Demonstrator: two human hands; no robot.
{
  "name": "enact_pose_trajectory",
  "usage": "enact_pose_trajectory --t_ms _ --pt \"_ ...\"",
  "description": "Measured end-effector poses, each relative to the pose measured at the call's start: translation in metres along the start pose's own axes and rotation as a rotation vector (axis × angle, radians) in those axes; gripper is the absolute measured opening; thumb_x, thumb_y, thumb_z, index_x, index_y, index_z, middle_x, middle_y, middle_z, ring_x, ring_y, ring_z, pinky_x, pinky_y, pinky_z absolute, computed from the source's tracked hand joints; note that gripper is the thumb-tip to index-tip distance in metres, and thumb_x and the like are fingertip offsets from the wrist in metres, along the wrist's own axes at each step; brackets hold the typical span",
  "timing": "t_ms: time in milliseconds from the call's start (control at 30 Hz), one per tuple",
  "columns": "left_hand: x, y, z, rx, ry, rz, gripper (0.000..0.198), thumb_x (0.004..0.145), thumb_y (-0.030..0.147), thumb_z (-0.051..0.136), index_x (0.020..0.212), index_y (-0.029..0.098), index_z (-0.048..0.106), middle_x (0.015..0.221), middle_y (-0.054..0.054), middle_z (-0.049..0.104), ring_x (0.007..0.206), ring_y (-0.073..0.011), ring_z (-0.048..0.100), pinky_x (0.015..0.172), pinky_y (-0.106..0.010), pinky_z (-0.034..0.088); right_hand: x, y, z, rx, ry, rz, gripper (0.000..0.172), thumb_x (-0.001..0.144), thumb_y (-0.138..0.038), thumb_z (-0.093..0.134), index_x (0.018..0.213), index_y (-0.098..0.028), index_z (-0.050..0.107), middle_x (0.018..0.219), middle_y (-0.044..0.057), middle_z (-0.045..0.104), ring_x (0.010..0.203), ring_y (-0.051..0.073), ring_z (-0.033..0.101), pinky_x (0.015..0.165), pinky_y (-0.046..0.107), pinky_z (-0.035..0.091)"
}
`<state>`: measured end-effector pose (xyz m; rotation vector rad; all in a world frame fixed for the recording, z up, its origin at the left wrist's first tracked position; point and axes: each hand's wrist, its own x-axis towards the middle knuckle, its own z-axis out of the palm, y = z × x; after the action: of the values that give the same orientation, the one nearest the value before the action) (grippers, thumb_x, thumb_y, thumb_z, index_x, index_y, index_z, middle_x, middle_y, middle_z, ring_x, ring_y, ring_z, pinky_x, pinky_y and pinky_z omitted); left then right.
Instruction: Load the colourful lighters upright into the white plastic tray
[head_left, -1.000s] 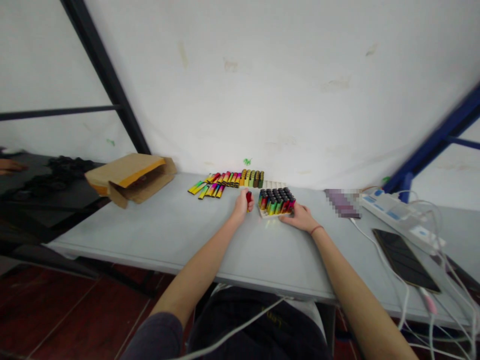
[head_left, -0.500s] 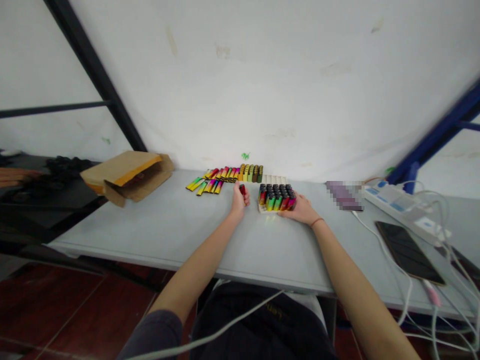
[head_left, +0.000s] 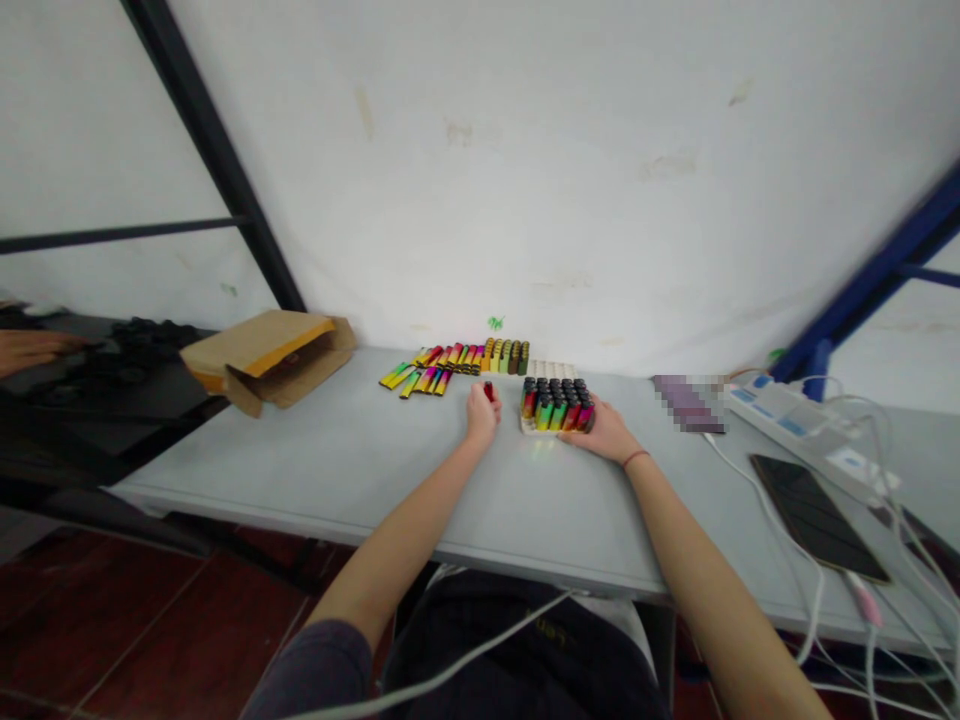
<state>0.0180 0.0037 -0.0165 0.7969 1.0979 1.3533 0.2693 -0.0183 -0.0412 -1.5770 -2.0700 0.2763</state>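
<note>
My left hand (head_left: 481, 418) is closed around a red lighter (head_left: 489, 391), whose upper end shows above the fingers. It is held just left of a white tray (head_left: 534, 427) packed with upright lighters (head_left: 556, 405). These have black tops and shiny multicoloured bodies. At the tray's right front corner my right hand (head_left: 607, 433) grips its side, with the fingers partly hidden behind it. Beyond my left hand, loose lighters (head_left: 431, 372) lie in two rough rows. Beside them stands a block of lighters (head_left: 506, 355) with gold ends up, and a white slotted tray (head_left: 553, 369).
An open brown cardboard box (head_left: 262, 350) lies at the left. On the right are a pixelated purple item (head_left: 682, 400), a white power strip (head_left: 810, 430), a black phone (head_left: 817, 515) and several cables. Another person's hand (head_left: 37, 350) shows at far left by dark objects.
The view has shifted slightly, so the scene sits a little lower and further right. My left hand still holds the red lighter; my right hand stays on the tray.
</note>
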Motion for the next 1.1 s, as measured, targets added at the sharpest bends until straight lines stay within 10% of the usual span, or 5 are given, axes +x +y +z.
enact_pose_trajectory --t_ms 600,900,1100 --pt "-0.006 0.005 0.006 0.002 -0.004 -0.012 0.043 0.099 0.054 0.032 0.070 0.023 0.040 0.047 0.008 0.032 0.035 -0.0073 0.023 0.038 -0.020 0.019 0.000 0.003 0.003 0.027 0.015 -0.025 0.090 0.071 -0.061 0.079 0.144 -0.016 0.052 0.132 0.019 0.070 0.122 0.039 0.067 0.104 0.051 0.052" --pt "-0.009 0.012 -0.002 0.448 -0.149 0.794 0.020 0.091 0.038 0.067 0.101 0.021 0.064 0.106 -0.009 0.065 0.100 -0.0201 0.066 0.086 -0.031 0.056 -0.001 0.003 0.003 0.066 0.017 -0.040 0.090 0.072 -0.061 0.079 0.145 -0.016 0.050 0.133 0.019 0.070 0.120 0.039 0.067 0.103 0.052 0.053" --pt "0.004 0.013 -0.015 0.681 -0.368 0.870 0.028 0.089 0.039 0.070 0.106 0.017 0.072 0.092 -0.007 0.072 0.081 -0.0170 0.067 0.076 -0.029 0.057 -0.001 0.005 0.005 0.098 0.029 -0.072 0.088 0.073 -0.061 0.079 0.143 -0.016 0.051 0.134 0.019 0.070 0.120 0.039 0.068 0.104 0.054 0.053"
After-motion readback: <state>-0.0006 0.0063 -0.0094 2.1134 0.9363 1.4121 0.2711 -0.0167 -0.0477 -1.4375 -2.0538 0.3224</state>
